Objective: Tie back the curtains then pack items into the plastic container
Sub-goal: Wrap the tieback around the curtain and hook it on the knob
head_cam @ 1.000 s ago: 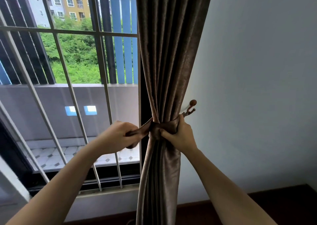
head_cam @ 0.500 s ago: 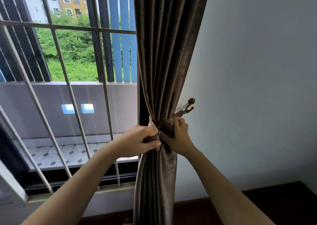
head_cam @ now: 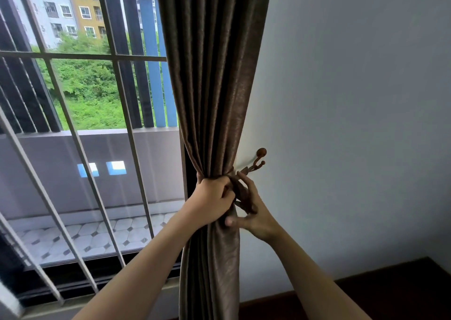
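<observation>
Curtain: brown, hangs at the right edge of the window, against the wall, bunched at the waist. Left hand is clenched round the bunch. Right hand sits just right of it, touching, with its fingers hooked through the tie band and its thumb spread onto the fabric lower down. One end of the band runs up to the wall hook, just up-right of the hands.

Status: curtain gathered, band brought round the front. My read is the free end isn't on the hook yet, so the tie-back is mostly done but not closed. Can't tell if there's a second curtain. Container and items not in view; packing looks unstarted.

Delta vs 1 s ago: the left hand had the band end pulled out left of the curtain. It's now across the front, in the right hand. Left hand has shifted right, off the band and onto the bunch. Right hand has dropped lower and gone from a fist by the hook to a hooked, spread grip.
</observation>
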